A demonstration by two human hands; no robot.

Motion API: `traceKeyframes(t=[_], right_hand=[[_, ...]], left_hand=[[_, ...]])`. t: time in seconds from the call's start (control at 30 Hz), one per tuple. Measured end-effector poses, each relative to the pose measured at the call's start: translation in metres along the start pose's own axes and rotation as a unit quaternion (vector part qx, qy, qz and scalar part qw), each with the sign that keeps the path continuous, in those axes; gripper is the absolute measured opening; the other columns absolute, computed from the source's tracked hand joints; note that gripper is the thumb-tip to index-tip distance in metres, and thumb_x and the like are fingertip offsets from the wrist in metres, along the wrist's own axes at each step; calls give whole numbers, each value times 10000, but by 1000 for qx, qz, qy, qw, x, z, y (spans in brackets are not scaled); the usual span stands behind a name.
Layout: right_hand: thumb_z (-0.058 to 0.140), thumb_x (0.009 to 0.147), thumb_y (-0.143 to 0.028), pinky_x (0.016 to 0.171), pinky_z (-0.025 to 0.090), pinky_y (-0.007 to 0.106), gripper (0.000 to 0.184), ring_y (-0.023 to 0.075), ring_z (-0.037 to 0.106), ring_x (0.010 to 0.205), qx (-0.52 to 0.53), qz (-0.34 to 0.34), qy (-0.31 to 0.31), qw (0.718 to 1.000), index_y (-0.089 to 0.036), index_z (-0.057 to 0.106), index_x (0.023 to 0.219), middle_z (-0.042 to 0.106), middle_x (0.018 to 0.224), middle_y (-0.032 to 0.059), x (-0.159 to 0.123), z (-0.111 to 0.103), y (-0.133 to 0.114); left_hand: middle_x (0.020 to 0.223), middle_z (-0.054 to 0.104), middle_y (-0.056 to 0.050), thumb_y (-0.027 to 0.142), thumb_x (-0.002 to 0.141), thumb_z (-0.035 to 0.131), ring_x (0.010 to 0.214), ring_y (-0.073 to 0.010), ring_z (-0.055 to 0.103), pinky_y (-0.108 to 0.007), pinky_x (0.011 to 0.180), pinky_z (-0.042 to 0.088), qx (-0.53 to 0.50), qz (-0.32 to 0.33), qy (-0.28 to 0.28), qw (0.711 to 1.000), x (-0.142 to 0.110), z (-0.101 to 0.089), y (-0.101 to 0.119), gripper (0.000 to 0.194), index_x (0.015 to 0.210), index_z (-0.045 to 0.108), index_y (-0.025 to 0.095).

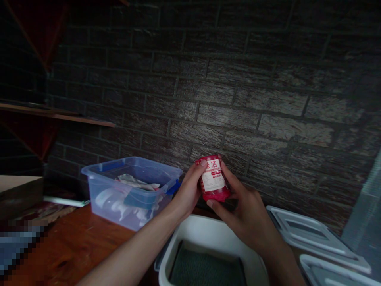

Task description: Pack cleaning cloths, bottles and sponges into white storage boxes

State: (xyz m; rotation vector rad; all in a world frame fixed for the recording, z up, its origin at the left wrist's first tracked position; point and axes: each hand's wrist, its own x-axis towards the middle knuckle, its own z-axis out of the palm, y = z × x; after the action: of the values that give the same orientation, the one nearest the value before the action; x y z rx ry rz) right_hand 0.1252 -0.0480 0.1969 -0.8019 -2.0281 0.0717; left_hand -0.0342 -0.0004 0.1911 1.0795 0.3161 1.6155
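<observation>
A red roll of plastic bags (213,180) with a white printed label is held up in front of the brick wall, label facing me. My left hand (190,186) grips it from the left, thumb lying on the label's edge. On the other side, my right hand (242,206) has its fingers against the roll's right edge and its thumb at the bottom. Below both hands stands a white bin (212,224) with a dark green, textured flat thing (205,266) inside it.
To the left, a clear bluish plastic box (119,198) with blue handles holds white crumpled items. White-rimmed lids (318,234) lie at the right. Wooden shelves (59,115) jut from the dark brick wall (208,91). Everything rests on a brown wooden table (77,246).
</observation>
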Motion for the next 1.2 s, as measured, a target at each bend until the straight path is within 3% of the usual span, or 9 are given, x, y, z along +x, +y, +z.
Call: traceKeyframes(t=[0.23,0.5,0.7,0.8,0.9,1.07,1.2], right_hand=[[771,871,-365,1163,465,433,824,284,568,1373,-50,-26,59,997,-256,400,1598,563,1528,59,2,-3,1],[755,870,-270,1057,530,375,721,248,635,1254,-59,-51,93,993,-302,493,1541,641,1417,53,5,-5,6],[730,894,-244,1064,514,355,688,233,635,1246,-62,-58,77,993,-287,494,1538,643,1413,51,3,-6,5],[724,888,-211,1063,517,362,686,233,635,1247,-61,-60,55,995,-304,505,1532,650,1400,41,3,-6,5],[713,883,-178,1099,498,365,698,229,610,1288,-61,-66,46,995,-313,502,1535,623,1438,31,3,-6,7],[720,859,-151,1140,475,368,725,224,584,1327,-65,-60,55,995,-269,496,1538,597,1470,45,4,-3,11],[794,788,-197,1115,508,396,830,256,609,1301,-78,-23,91,993,-204,464,1550,606,1459,93,6,0,15]], left_hand=[[972,757,-57,398,863,798,816,-155,678,-266,776,551,8,2,-43,999,-4,1,5,393,1163,700,164],[1029,744,-52,286,797,865,875,-151,685,-257,798,561,15,35,-52,998,-6,1,9,386,1091,654,153],[1122,734,-47,222,706,920,961,-161,663,-262,868,532,48,61,-36,996,-5,0,8,593,1217,621,187],[1213,722,-76,255,726,910,1048,-185,647,-263,892,516,82,69,-37,994,-1,-4,10,652,1296,603,181],[1241,715,-79,272,761,884,1073,-194,635,-256,891,503,124,70,-60,988,3,-10,15,655,1348,606,189],[1206,702,-29,221,823,810,993,-188,631,-261,838,496,179,78,-131,972,5,-19,27,691,1460,556,314],[1167,682,-17,192,822,798,1012,-190,610,-243,840,486,220,127,-152,955,5,-23,29,500,1295,672,289]])
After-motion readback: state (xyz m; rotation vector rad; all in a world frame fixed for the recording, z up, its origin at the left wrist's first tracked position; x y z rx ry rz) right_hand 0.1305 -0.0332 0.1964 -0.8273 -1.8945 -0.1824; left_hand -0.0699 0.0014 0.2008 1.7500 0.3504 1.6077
